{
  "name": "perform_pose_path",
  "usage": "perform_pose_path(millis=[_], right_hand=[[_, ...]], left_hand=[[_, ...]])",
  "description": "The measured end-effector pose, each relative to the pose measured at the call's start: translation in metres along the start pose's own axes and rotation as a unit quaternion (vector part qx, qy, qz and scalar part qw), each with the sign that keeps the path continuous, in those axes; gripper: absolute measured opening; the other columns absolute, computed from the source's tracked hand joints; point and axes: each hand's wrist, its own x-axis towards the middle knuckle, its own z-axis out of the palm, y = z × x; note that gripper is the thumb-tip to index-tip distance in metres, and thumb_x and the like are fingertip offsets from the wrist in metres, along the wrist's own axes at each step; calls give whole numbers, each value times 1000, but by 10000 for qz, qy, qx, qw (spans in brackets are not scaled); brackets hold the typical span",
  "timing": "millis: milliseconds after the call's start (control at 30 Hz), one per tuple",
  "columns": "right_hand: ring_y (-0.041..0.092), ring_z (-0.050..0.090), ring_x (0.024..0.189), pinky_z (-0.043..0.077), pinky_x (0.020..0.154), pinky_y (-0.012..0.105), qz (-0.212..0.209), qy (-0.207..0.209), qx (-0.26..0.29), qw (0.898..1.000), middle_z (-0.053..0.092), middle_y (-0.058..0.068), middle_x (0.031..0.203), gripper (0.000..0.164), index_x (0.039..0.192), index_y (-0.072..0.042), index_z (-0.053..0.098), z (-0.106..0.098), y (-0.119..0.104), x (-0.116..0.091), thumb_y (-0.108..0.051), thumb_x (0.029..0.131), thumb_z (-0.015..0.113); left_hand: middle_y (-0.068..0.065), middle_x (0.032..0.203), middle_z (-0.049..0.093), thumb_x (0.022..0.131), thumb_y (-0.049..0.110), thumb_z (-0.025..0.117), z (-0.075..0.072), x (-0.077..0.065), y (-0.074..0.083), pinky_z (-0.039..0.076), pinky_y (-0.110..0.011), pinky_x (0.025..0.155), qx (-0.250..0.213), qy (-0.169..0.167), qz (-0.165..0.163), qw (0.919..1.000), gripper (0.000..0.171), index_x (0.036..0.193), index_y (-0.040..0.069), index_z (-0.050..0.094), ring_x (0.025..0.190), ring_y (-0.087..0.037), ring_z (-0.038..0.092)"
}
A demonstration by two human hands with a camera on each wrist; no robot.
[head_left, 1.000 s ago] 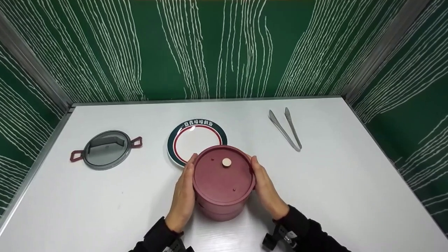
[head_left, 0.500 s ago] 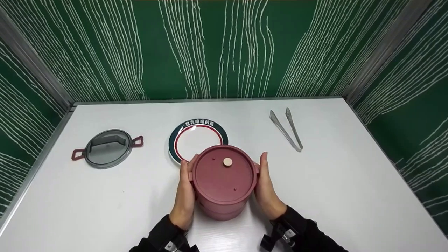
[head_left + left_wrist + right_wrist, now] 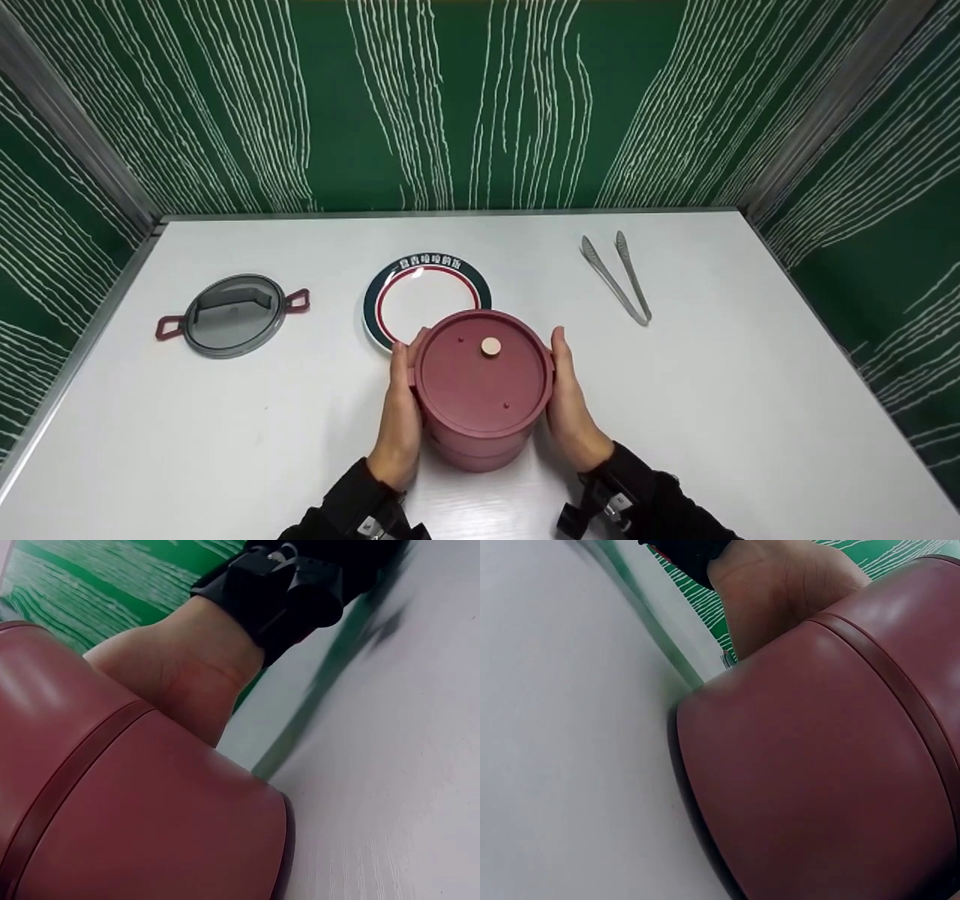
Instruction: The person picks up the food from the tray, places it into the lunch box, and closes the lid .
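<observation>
A dark red pot (image 3: pixel 480 442) with a flat lid and a small cream knob (image 3: pixel 490 346) stands upright at the front middle of the white table. My left hand (image 3: pixel 399 420) holds its left side at the small side handle (image 3: pixel 412 375), thumb up and the other fingers mostly hidden behind. On the opposite side, my right hand (image 3: pixel 574 409) holds the pot, its thumb raised by the rim and its other fingers hidden. Both wrist views show a palm close against the pot's wall (image 3: pixel 165 817), near the base.
Behind the pot lies a white plate (image 3: pixel 390 300) with a dark green rim, partly covered by it. A glass lid (image 3: pixel 236 326) with two red handles rests at left. Metal tongs (image 3: pixel 611 281) lie spread at back right. Green panels (image 3: pixel 345 150) enclose the table.
Both hands have shifted their hold at the pot's sides; the thumbs now stand up beside the rim and the side handles show more. The pot stays in place.
</observation>
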Motion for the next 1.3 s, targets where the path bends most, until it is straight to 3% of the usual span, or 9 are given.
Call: perform_pose_path(millis=[267,533,733,967,1200,1300], right_hand=[[13,66,123,33,119,30,59,94,42,9999,77,-6,116,90,136,-18,70,2,0,0,-79,105,11],[12,66,124,39,116,26,86,190,162,9997,77,-7,119,89,136,-20,70,2,2,-2,-80,105,12],[13,66,124,40,115,26,-6,161,70,9998,76,-5,121,92,140,-18,68,2,3,-2,-80,105,10],[12,64,129,39,117,24,9,170,165,9997,75,-5,127,94,144,-17,66,3,5,-2,-81,104,11],[12,64,128,41,116,25,18,216,142,9997,74,-5,128,95,145,-15,65,4,4,0,-81,104,11],[13,65,127,42,116,25,15,154,90,9998,75,-3,127,95,145,-14,65,3,4,0,-81,104,10]], left_hand=[[-3,178,31,111,69,18,1,0,-1,8,-49,139,-214,-9,108,9997,83,169,13,34,168,-18,17],[-4,176,33,114,59,19,4,0,-3,11,-47,138,-420,-24,221,9989,73,168,13,36,167,-18,21],[-5,167,46,115,47,19,6,0,-4,22,-45,135,-342,250,266,9987,64,161,11,48,160,-21,35],[-7,140,65,112,34,20,8,0,-4,36,-37,122,-313,467,321,9979,59,140,10,66,135,-19,54],[-10,128,67,112,40,20,7,0,-5,38,-34,114,-306,562,236,9977,62,130,7,69,124,-19,57],[-12,137,63,114,45,18,3,0,-4,33,-37,121,-42,394,323,9987,66,137,6,65,134,-21,53]])
